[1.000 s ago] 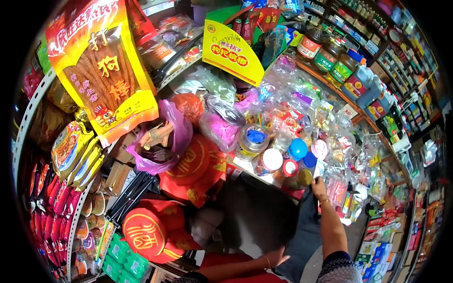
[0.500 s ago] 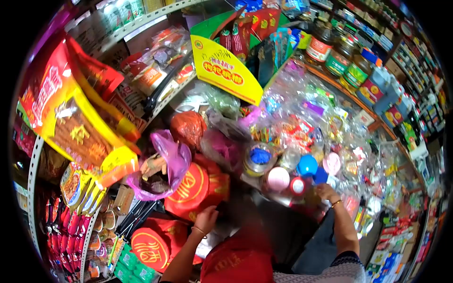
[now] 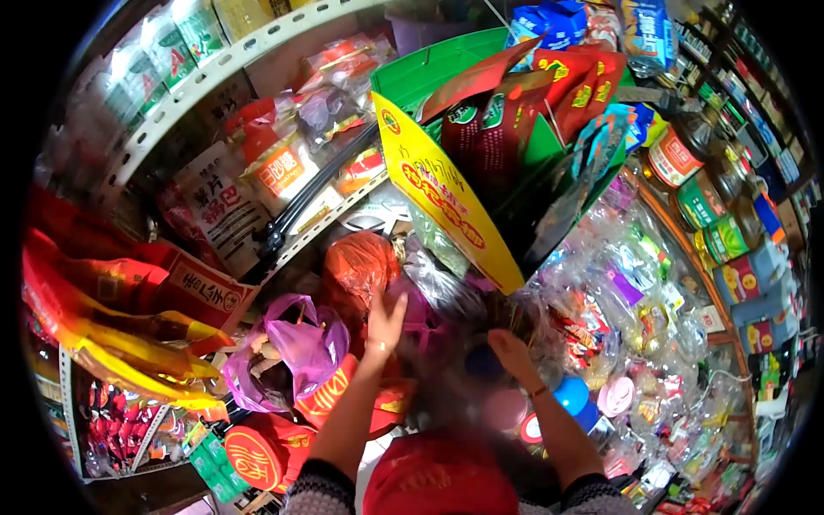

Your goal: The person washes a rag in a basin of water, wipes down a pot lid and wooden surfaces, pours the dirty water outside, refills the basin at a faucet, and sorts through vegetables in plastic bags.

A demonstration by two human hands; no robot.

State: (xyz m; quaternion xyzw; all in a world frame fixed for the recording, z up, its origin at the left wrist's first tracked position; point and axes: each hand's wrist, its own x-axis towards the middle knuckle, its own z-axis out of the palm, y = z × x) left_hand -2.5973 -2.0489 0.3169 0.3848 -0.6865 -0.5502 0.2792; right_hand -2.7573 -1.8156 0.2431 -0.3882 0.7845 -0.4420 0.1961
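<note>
My left hand (image 3: pixel 386 324) is raised with its fingers apart and holds nothing. Just behind it is an orange-red plastic bag (image 3: pixel 359 262). A purple plastic bag (image 3: pixel 313 343), its mouth open, stands to the left of the wrist. My right hand (image 3: pixel 512 354) hovers near a jar with a dark blue lid (image 3: pixel 483 360), which is blurred; I cannot tell whether they touch. Its fingers are smeared, so their hold is unclear. Close to the right forearm are a bright blue round lid (image 3: pixel 571 395) and a pink lid (image 3: pixel 615 396).
A green box with a yellow front panel (image 3: pixel 446 197) holds several red pouches, above my hands. Many clear bags of small goods (image 3: pixel 635 318) fill the right side. Bottles (image 3: pixel 678 159) line the edge behind them. Red round packages (image 3: pixel 257 455) lie at lower left.
The view has shifted closer to the yellow-fronted box. My left hand has risen and spread its fingers near the orange-red bag. My right hand has moved left from beside the lidded jars.
</note>
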